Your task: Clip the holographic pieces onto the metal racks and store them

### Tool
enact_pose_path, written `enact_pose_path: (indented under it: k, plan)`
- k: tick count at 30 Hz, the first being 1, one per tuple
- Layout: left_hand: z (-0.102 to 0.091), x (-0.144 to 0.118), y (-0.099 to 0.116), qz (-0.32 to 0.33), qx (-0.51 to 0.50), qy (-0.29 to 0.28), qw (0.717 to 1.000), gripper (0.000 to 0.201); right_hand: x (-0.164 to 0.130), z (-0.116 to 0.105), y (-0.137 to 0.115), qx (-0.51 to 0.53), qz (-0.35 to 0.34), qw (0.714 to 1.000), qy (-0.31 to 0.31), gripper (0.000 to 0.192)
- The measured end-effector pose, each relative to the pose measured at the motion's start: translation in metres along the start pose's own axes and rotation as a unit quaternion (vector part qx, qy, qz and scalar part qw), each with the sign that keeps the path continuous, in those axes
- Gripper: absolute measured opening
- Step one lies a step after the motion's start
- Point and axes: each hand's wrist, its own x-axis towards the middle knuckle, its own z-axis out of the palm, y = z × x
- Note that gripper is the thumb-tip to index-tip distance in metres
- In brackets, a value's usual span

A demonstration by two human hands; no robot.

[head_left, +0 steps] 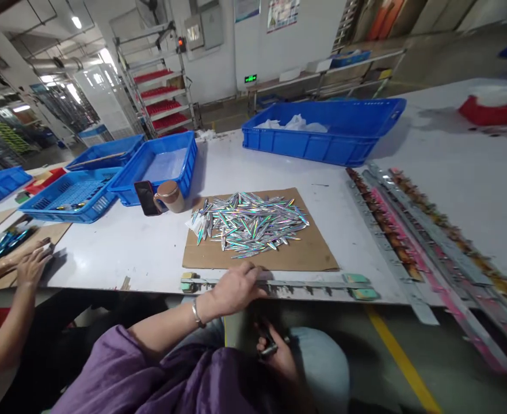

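My left hand (pixel 238 287) lies over a long thin metal bar (pixel 300 283) along the table's front edge, its fingers curled around the bar's middle. Green and yellow blocks (pixel 357 278) sit at the bar's ends. Below the table edge, near my knee, my right hand (pixel 277 352) grips a dark hand tool (pixel 267 348); shadow and the fingers hide its exact kind. Just beyond the bar, a pile of shiny silver lure-shaped pieces (pixel 253 224) rests on a brown cardboard sheet (pixel 199 257).
Metal strips with pink and brown edges (pixel 391 224) lie at the right, some overhanging the front. A blue crate (pixel 305 146) stands behind. A mug (pixel 171 196), a phone (pixel 147 198) and more crates are left. Another person's hands (pixel 33 261) work at far left.
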Motion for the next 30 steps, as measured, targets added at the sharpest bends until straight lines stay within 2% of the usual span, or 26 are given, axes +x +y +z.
enact_pose_path:
  k: [2, 5, 8, 11, 14, 17, 20, 22, 24, 27, 29, 30]
  plan:
    - [-0.017, 0.008, -0.018, -0.018, -0.001, -0.004, 1.0, 0.026, 0.003, 0.003, 0.001, 0.007, 0.0, 1.0, 0.009, 0.044]
    - [-0.031, 0.032, -0.034, -0.074, 0.029, -0.038, 0.996, 0.022, 0.007, 0.008, 0.003, 0.019, -0.008, 1.0, 0.017, 0.043]
    - [-0.027, 0.055, -0.032, -0.096, 0.051, -0.071, 0.991, 0.021, 0.008, 0.013, 0.002, 0.025, -0.014, 0.999, 0.023, 0.04]
    - [-0.018, 0.067, -0.027, -0.111, 0.072, -0.073, 0.989, 0.026, 0.003, 0.014, 0.0, 0.038, -0.03, 0.999, 0.022, 0.04]
    - [-0.017, 0.072, -0.028, -0.12, 0.094, -0.068, 0.986, 0.035, -0.005, 0.008, -0.002, 0.058, -0.045, 0.997, 0.007, 0.046]
    - [-0.021, 0.076, -0.033, -0.111, 0.113, -0.07, 0.985, 0.025, -0.012, 0.006, -0.002, 0.059, -0.056, 0.997, 0.005, 0.053]
    - [-0.023, 0.078, -0.034, -0.094, 0.138, -0.064, 0.984, 0.02, -0.019, 0.015, -0.006, 0.048, -0.063, 0.997, 0.026, 0.059]
    - [-0.022, 0.077, -0.032, -0.082, 0.16, -0.056, 0.982, 0.023, -0.029, 0.026, -0.013, 0.013, -0.1, 0.994, 0.048, 0.065]
    - [-0.021, 0.073, -0.032, -0.07, 0.18, -0.047, 0.98, 0.031, -0.044, 0.04, -0.025, -0.065, -0.184, 0.978, 0.08, 0.068]
    - [-0.026, 0.067, -0.033, -0.063, 0.201, -0.028, 0.977, 0.035, -0.073, 0.059, -0.054, -0.193, -0.32, 0.917, 0.137, 0.069]
    - [-0.036, 0.068, -0.031, -0.065, 0.156, 0.021, 0.985, 0.033, -0.089, 0.07, -0.077, -0.22, -0.39, 0.877, 0.176, 0.074]
    - [-0.041, 0.07, -0.029, -0.057, 0.098, 0.045, 0.993, 0.032, -0.096, 0.076, -0.088, -0.224, -0.419, 0.86, 0.188, 0.075]
